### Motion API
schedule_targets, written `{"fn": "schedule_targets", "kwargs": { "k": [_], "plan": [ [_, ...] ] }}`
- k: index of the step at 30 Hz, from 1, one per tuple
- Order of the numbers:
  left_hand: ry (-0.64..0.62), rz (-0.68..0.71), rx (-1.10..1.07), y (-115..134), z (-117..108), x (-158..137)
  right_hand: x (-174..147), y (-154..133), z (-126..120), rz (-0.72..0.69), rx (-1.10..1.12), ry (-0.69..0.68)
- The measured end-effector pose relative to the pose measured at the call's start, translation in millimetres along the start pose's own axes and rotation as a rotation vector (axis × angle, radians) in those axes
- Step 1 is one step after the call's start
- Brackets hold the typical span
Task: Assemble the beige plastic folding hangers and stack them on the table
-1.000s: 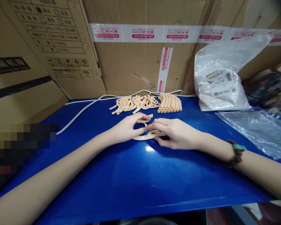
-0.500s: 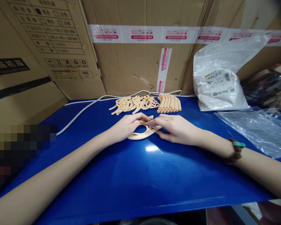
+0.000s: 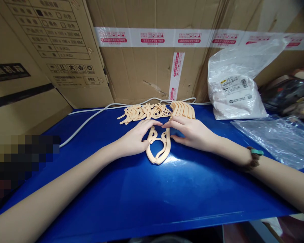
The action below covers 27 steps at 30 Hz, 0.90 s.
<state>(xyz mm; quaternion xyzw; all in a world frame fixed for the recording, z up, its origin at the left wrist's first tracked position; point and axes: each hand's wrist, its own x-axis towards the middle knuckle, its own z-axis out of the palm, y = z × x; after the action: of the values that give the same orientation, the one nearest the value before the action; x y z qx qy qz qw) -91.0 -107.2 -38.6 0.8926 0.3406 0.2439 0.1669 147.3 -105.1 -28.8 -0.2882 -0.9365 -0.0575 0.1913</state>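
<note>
Beige piece [image 3: 168, 145], looped & U-shaped, lies on the blue tabletop [image 3: 147, 192] in the middle, b/w both hands, rounded end toward the person. L hand [image 3: 134, 137] curves round its left limb, thumb against it; R hand [image 3: 192, 133] is bowed at the right limb, thumb & index parted on either side. Can't tell if either one actually pinches.

Front table edge is well apart from the piece, w/ blue surface all the way b/w. Tightest at the back: loose beige parts [image 3: 135, 113] & a row of curved beige parts [image 3: 183, 109] sit just beyond the fingers, cardboard [image 3: 139, 71] behind. Off right, white plastic bag [image 3: 236, 96] & clear plastic sheet [image 3: 276, 138] near the R forearm.

Hard to see: piece's far tips, partly under fingertips; near ends of the curved row, behind the R hand. Left edge has a pixelated patch [image 3: 22, 162]; both forearms cut off by the frame.
</note>
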Motion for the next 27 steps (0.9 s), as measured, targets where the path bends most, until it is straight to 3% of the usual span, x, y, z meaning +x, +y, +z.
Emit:
{"fn": "schedule_targets", "kwargs": {
  "k": [9, 20, 27],
  "plan": [
    [-0.141, 0.014, -0.021, 9, -2, -4, 1, -12, -2, 0.105, 0.104, -0.038],
    [-0.223, -0.120, 0.023, 17, -13, -3, 1, -13, -2, -0.012, 0.247, -0.221],
    [-0.317, -0.234, 0.105, 14, -37, -2, 1, -10, -2, -0.036, 0.190, -0.168]
  ]
}}
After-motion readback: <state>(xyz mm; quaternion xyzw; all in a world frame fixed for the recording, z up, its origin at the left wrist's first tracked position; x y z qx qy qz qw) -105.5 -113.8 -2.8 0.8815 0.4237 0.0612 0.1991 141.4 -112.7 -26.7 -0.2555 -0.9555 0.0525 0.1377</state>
